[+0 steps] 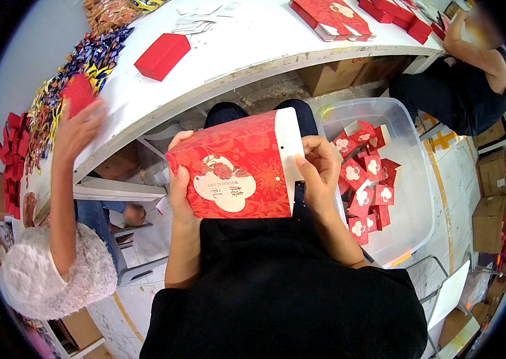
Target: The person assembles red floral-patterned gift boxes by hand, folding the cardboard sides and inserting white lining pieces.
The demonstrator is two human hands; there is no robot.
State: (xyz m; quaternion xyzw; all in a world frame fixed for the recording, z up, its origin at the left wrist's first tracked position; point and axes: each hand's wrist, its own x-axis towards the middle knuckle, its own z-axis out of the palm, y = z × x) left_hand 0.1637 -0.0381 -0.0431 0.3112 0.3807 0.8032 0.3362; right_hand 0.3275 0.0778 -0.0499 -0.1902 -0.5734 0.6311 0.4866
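Observation:
A red printed gift box (253, 155) with a pale flower-shaped panel is held up over my lap, its white end flap (289, 149) sticking out on the right. My left hand (181, 194) grips the box's left end, thumb on the front and the other fingers partly hidden behind. At the opposite end, my right hand (320, 170) pinches the white flap between thumb and bent fingers. To the right of my lap, a clear plastic bin (405, 233) contains several small red boxes (373, 164) with pale flower panels, lying at mixed angles.
A curved white table (229, 51) stands ahead, bearing a plain red box (162, 57), flat red cartons (334, 21) and a heap of small wrapped packets (79, 60). One co-worker (64, 263) reaches over it at left with a red item; another (468, 84) sits at far right.

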